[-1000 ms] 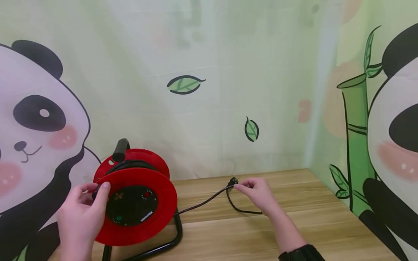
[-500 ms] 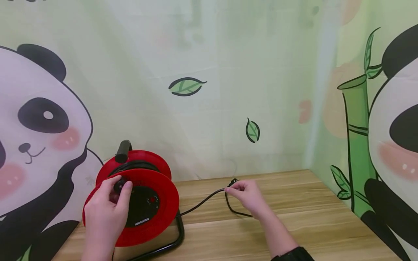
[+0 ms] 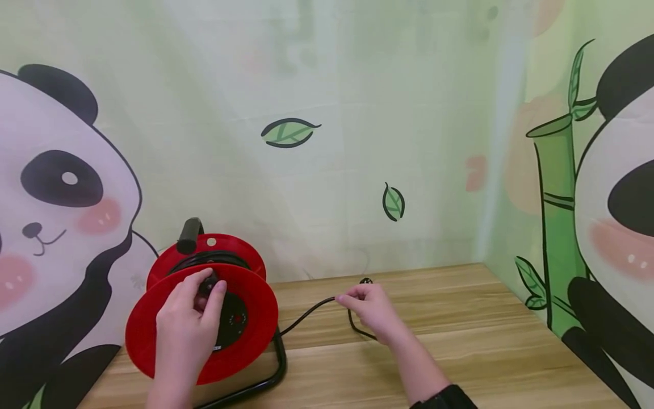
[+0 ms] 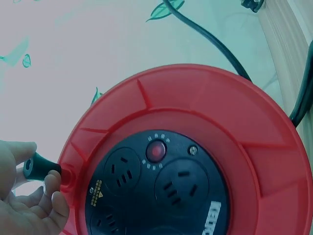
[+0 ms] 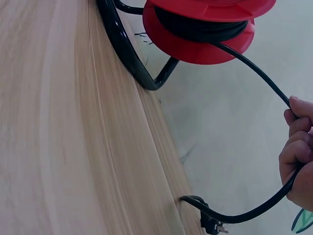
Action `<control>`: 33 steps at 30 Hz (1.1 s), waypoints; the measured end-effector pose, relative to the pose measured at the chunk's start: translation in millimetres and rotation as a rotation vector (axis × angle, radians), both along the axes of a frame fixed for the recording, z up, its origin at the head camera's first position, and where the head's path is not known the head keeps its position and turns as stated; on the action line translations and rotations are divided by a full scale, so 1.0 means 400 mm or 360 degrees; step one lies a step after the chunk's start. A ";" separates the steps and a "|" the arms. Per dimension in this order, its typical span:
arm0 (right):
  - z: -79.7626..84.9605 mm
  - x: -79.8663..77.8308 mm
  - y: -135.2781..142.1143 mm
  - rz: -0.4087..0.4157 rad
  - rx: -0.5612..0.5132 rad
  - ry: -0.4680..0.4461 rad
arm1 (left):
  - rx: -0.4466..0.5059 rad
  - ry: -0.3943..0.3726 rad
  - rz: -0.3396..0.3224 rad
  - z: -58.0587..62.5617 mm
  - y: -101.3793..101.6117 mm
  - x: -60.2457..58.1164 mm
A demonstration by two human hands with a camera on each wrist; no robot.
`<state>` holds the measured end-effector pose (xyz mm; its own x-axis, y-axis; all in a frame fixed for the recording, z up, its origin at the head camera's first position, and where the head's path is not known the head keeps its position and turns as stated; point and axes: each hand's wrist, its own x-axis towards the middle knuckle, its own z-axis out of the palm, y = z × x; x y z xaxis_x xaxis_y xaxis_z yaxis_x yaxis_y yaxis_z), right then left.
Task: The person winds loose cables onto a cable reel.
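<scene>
At lower left of the head view, a red cable reel (image 3: 204, 318) stands on the wooden table (image 3: 460, 363) in its black frame (image 3: 271, 369). The left hand (image 3: 189, 324) pinches the reel's small black crank knob (image 4: 36, 166) between thumb and curled fingers. Right of it, near the frame's centre, the right hand (image 3: 370, 309) grips the black cable (image 3: 306, 315), fingers curled round it; the plug (image 5: 210, 223) lies on the table just beyond.

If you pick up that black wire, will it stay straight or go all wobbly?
Probably wobbly: the black cable already droops in a loop below the right hand. The plug would likely dangle from its end. It looks smooth, so it may slide through the fingers.
</scene>
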<state>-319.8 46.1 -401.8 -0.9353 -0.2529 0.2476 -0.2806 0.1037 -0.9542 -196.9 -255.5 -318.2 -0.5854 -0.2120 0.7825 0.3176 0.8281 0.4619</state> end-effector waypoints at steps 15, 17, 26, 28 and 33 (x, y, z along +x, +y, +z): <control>0.007 0.024 -0.095 0.0283 -0.0278 -0.0229 | -0.0160 -0.0071 -0.0157 -0.026 0.054 -0.026; 0.010 0.027 -0.106 0.0334 -0.0295 -0.0246 | -0.0147 -0.0101 -0.0181 -0.029 0.057 -0.030; 0.017 0.030 -0.136 0.0554 -0.0296 -0.0373 | 0.0025 -0.0357 -0.0348 -0.048 0.060 -0.051; 0.017 0.031 -0.143 0.0585 -0.0284 -0.0384 | 0.0023 -0.0421 -0.0378 -0.055 0.065 -0.056; 0.011 0.036 -0.164 0.0637 -0.0261 -0.0416 | 0.0007 -0.0512 -0.0432 -0.068 0.074 -0.068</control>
<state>-305.2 -19.5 -397.3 -0.8090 -0.5817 0.0845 -0.0174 -0.1201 -0.9926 -224.1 -225.8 -345.3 -0.8347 -0.0197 0.5504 0.3629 0.7321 0.5766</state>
